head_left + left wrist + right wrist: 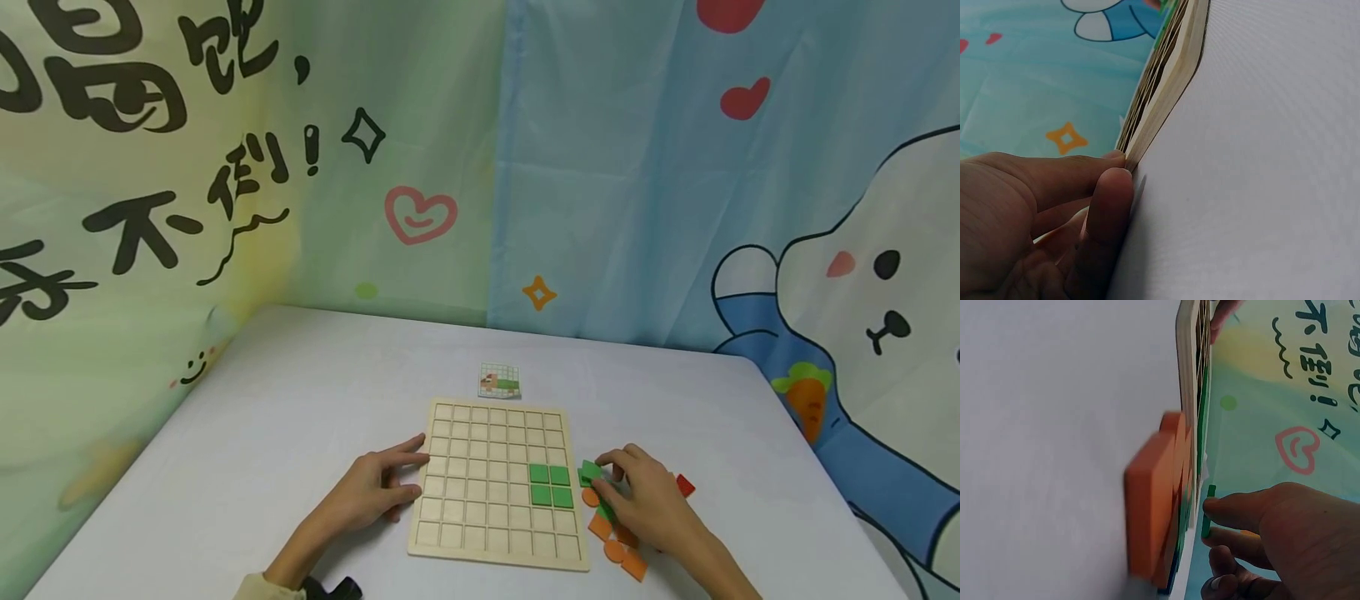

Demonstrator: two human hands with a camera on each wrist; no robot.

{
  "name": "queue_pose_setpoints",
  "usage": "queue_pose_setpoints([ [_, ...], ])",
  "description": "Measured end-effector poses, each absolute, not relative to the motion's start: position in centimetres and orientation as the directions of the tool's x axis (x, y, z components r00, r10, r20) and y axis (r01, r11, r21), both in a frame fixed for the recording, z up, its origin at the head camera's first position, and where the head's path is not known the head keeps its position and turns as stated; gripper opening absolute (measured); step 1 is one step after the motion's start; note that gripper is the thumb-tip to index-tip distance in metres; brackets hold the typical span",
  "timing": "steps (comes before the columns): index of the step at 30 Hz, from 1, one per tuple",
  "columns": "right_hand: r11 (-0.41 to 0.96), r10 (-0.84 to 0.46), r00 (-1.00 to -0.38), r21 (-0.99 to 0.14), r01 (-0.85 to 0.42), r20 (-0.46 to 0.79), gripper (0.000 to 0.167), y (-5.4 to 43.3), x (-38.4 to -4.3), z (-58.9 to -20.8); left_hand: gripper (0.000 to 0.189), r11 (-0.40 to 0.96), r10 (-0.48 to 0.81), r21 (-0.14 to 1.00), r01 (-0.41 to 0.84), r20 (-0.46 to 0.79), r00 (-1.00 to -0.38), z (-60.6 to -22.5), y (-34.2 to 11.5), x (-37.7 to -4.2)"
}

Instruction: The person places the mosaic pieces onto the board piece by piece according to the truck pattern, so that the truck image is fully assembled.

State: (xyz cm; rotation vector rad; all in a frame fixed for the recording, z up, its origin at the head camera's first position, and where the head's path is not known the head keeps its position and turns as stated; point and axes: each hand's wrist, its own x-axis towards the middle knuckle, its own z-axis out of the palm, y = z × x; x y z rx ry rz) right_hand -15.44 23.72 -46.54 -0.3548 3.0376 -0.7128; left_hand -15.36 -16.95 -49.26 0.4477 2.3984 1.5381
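Observation:
A wooden grid board [476,492] lies on the table, with a block of green square tiles [550,485] set in its right side. My left hand [371,487] touches the board's left edge with its fingertips, thumb and fingers spread. Just right of the board, my right hand [648,496] pinches a green square tile [1212,489] between thumb and finger, seen edge-on in the right wrist view. Below that hand are orange tiles [633,565], both square and round, along with other green pieces partly hidden by the fingers.
A small printed pattern card [499,381] lies behind the board. One red tile [686,485] sits beyond my right hand. Near my left wrist is a black object [345,589]. Printed curtains hang behind the white table [300,400].

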Motion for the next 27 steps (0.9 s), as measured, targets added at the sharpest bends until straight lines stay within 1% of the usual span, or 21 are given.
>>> queue_pose_setpoints([
  [5,0.847,-0.253,-0.966,-0.47,-0.251,0.06,0.019,22.3,-15.3,-46.8,0.051,0.392,0.389,0.914,0.108,-0.058,-0.919,-49.2,-17.0,-15.3],
  [12,0.833,-0.262,-0.964,-0.493,-0.25,0.045,0.019,20.2,-15.4,-46.9,0.051,0.392,0.393,0.913,0.111,-0.057,-0.918,-49.1,-17.0,-15.2],
  [19,0.803,-0.312,-0.947,-0.51,-0.308,0.08,0.017,19.0,-15.5,-47.2,0.052,0.383,0.399,0.917,0.111,-0.056,-0.915,-49.2,-17.0,-15.2],
  [27,0.806,-0.342,-0.935,-0.484,-0.341,0.089,0.019,17.9,-15.8,-47.0,0.052,0.377,0.395,0.92,0.107,-0.055,-0.917,-49.0,-16.9,-15.1],
])
